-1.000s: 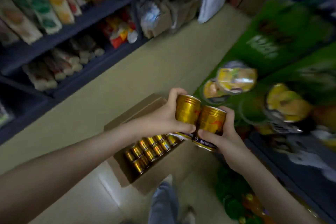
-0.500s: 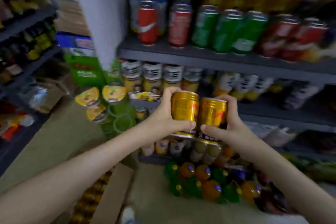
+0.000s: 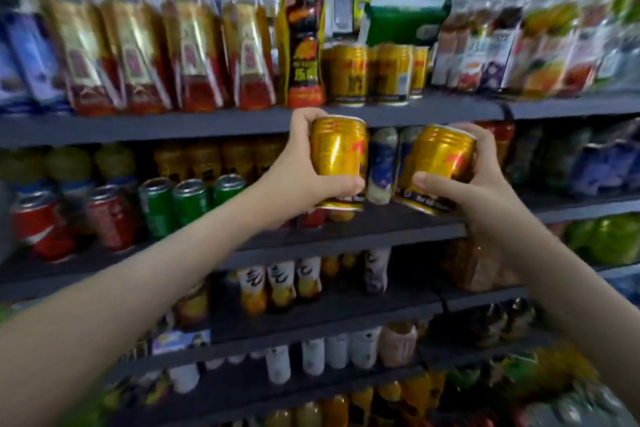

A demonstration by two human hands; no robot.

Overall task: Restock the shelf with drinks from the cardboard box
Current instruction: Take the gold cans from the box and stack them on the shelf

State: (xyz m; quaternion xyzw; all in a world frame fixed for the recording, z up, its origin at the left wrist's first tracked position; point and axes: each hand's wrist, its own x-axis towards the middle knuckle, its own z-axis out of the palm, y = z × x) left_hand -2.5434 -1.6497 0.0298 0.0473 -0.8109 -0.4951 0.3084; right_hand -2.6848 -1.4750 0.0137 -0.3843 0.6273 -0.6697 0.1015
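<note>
- Two gold cans are held in the air, one in each hand, apart from each other and just in front of the front edge of the shelf (image 3: 207,125).
- The left hand (image 3: 302,163) grasps the left can (image 3: 338,154), which is upright, long axis vertical, top up.
- The right hand (image 3: 486,184) grasps the right can (image 3: 437,163), which is tilted, its top leaning right.
- Three matching cans (image 3: 349,74) stand upright on the shelf, near its front edge.

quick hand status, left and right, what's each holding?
Left hand: closed round an upright gold metal drink can.
Right hand: closed round a second gold metal drink can, tilted.
</note>
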